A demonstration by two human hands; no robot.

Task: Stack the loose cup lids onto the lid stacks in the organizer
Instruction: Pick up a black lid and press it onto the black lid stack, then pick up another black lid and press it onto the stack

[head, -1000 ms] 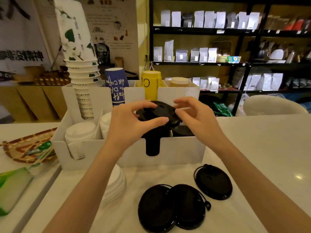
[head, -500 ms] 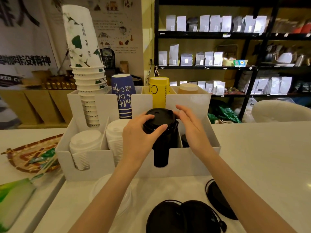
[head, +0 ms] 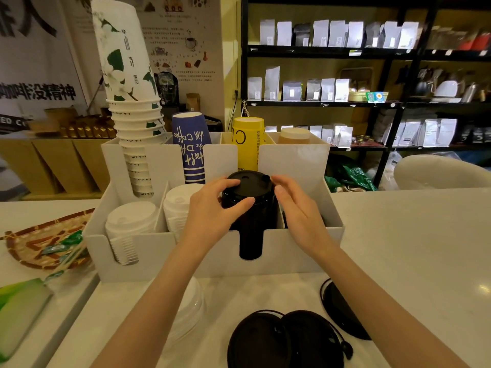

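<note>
Black lid now sits on top of the black lid stack in the organizer; a second ago it was still held above. Left hand grasps the stack top, right hand hovers released beside it. Three loose black lids remain on the counter.

Dim warm indoor light, soft focus (edges bowed)

Black lid stack upright in white organizer
</note>
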